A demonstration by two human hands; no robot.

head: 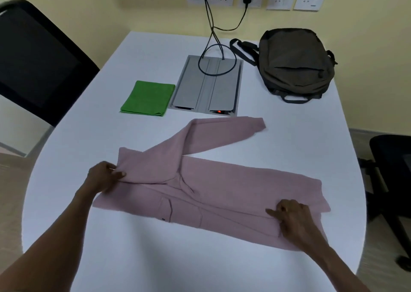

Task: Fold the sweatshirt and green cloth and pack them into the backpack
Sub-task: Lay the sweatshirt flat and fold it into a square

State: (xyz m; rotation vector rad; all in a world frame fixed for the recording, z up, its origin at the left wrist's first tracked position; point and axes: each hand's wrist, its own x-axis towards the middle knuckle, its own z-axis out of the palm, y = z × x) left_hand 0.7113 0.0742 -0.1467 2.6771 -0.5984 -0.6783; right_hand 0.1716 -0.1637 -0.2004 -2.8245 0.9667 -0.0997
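Between both hands (pixel 104 176), the sweatshirt (pixel 222 185)

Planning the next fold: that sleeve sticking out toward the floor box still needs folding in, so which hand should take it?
Probably the left hand: it already pinches the sweatshirt at that sleeve's shoulder, while the right hand grips the far hem end.

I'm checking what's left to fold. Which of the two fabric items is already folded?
The green cloth, a neat rectangle left of the grey floor-box lid. The pink sweatshirt is half-folded, one sleeve angled out.
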